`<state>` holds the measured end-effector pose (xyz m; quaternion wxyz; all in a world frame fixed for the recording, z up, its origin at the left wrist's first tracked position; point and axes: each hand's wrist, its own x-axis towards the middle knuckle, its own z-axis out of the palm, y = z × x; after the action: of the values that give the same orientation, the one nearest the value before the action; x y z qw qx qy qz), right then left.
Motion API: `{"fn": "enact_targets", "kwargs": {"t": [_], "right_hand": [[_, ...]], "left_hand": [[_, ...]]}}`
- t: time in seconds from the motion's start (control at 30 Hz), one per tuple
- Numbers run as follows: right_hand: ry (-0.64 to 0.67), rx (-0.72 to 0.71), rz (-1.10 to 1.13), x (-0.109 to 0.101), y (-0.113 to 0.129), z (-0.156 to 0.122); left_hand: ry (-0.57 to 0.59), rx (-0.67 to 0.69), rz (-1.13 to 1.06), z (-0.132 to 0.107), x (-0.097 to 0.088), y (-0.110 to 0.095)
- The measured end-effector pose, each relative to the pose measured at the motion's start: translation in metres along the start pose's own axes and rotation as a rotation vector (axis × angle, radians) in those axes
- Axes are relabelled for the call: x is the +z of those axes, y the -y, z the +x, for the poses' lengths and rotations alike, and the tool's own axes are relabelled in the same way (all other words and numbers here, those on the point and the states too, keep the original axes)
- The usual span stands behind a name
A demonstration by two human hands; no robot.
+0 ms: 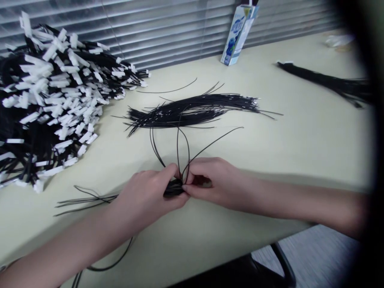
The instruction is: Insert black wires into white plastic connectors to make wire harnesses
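Observation:
My left hand (156, 188) is closed around a bundle of thin black wires (173, 189) near the front of the table. Loose wire ends stick out to the left past the wrist, and others hang below the forearm. Close against it, my right hand (207, 180) pinches wires at the bundle's right end with thumb and fingertips. Several wires loop upward between the two hands. Just beyond them lies a pile of loose black wires (192, 110) with shiny tips.
A large heap of black wires with white connectors (60, 92) covers the table's left side. A drink carton (238, 34) stands by the window blinds (168, 32). Another black wire bundle (324, 82) lies at the right. Below the table's front edge shows a chair (282, 264).

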<state>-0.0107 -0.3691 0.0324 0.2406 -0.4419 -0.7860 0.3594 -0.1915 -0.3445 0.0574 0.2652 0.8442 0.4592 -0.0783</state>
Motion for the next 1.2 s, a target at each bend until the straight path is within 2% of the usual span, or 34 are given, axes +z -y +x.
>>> {"fn": "enact_targets", "kwargs": {"t": [0.17, 0.33, 0.4, 0.47, 0.53, 0.6, 0.73, 0.97, 1.07, 1.13, 1.2], "right_hand": [[0.142, 0.078, 0.104, -0.002, -0.002, 0.005], [0.202, 0.002, 0.067, -0.014, -0.006, 0.009], [0.155, -0.058, -0.135, -0.026, -0.013, 0.011], [-0.019, -0.077, -0.434, -0.038, -0.023, 0.013], [-0.189, -0.047, -0.664, -0.05, -0.036, 0.016], [-0.257, -0.005, -0.769, -0.058, -0.048, 0.018], [-0.232, 0.028, -0.903, -0.063, -0.058, 0.02], [-0.11, -0.021, -1.053, -0.063, -0.049, 0.015], [-0.068, 0.004, -0.94, -0.064, -0.047, 0.012], [0.023, 0.078, -0.659, -0.064, -0.045, 0.011], [0.15, 0.16, -0.274, -0.063, -0.04, 0.01]], "left_hand": [[0.008, 0.009, -0.017, -0.001, -0.001, 0.0], [0.03, -0.012, 0.003, -0.003, -0.005, -0.004], [0.038, -0.025, 0.018, -0.003, -0.006, -0.005], [0.03, -0.033, 0.021, -0.004, -0.006, -0.005], [0.023, -0.033, 0.016, -0.004, -0.005, -0.005], [0.021, -0.028, 0.012, -0.004, -0.005, -0.005], [0.022, -0.025, 0.013, -0.004, -0.005, -0.004], [0.016, 0.002, 0.008, -0.003, -0.005, -0.004], [0.014, 0.009, 0.014, -0.004, -0.005, -0.004], [0.006, 0.002, 0.024, -0.005, -0.005, -0.005], [0.0, 0.004, 0.035, -0.005, -0.005, -0.005]]}}
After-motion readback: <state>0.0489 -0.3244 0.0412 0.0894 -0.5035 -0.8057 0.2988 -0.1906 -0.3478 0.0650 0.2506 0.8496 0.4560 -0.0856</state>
